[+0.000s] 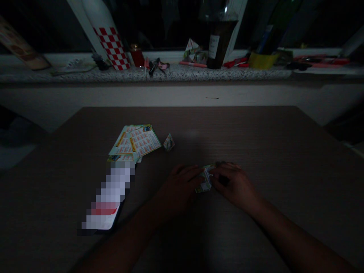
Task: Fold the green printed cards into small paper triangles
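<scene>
A small folded printed paper (205, 184) lies on the table between my two hands. My left hand (184, 184) is closed at its left side, with fingertips and thumb pressed on it. My right hand (231, 182) pinches its right edge between thumb and fingers. Dim light hides the exact folds under the fingertips. Beyond my left hand stands a small pointed folded-paper piece (169, 143). To its left, several printed paper slips (143, 143) lie overlapping in a fanned pile.
A phone (109, 204) with a blurred bright screen lies left of my left forearm, touching the slips. Behind the wooden table (244, 132), a stone windowsill (170, 76) carries a red-and-white checkered bottle (112, 47), a dark bottle (220, 43), a yellow holder (263, 60) and pens.
</scene>
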A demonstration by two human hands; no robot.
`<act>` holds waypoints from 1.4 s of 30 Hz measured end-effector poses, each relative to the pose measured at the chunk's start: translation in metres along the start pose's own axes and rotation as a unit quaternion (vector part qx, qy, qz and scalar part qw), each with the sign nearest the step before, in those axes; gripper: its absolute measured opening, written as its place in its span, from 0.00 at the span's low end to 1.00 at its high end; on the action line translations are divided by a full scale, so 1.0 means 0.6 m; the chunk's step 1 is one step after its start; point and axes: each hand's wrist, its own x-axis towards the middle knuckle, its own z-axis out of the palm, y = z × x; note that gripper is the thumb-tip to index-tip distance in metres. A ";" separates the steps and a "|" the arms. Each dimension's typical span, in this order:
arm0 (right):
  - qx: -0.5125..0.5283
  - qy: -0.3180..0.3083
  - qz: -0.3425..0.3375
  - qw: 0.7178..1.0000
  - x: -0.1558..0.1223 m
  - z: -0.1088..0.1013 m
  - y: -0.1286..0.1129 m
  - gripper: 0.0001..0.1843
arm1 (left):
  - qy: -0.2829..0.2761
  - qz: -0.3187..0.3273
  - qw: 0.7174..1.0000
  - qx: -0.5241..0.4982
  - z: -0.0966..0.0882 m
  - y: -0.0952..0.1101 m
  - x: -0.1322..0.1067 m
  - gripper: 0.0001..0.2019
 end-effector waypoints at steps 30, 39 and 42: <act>-0.009 -0.070 -0.018 0.997 -0.009 -0.011 -0.012 0.17 | 0.028 -0.019 0.999 -0.026 -0.033 -0.011 0.002 0.10; -0.006 -0.081 -0.021 0.996 -0.007 -0.014 -0.010 0.19 | 0.038 -0.072 0.997 -0.011 -0.015 -0.011 0.012 0.08; -0.005 -0.080 -0.023 0.996 -0.006 -0.015 -0.011 0.20 | 0.051 -0.090 0.995 0.001 -0.007 -0.010 0.015 0.08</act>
